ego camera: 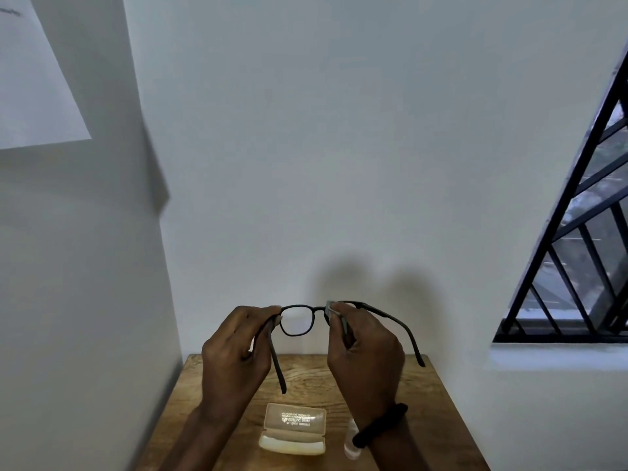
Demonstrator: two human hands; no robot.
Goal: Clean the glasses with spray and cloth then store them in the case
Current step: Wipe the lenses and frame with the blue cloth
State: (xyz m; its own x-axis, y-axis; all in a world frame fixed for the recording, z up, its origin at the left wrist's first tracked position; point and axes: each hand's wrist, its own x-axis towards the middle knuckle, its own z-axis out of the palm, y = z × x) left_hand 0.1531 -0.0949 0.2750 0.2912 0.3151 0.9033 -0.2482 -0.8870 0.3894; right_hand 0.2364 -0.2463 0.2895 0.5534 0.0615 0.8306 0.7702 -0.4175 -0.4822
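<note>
Aloft, left hand on glasses, right hand with cloth at lens.

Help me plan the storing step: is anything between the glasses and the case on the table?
Nothing visible blocks the way. The glasses are held up by the left hand and right hand, and the case lies open on the table below, between the forearms. The small bottle sits beside the case, off that path.
</note>
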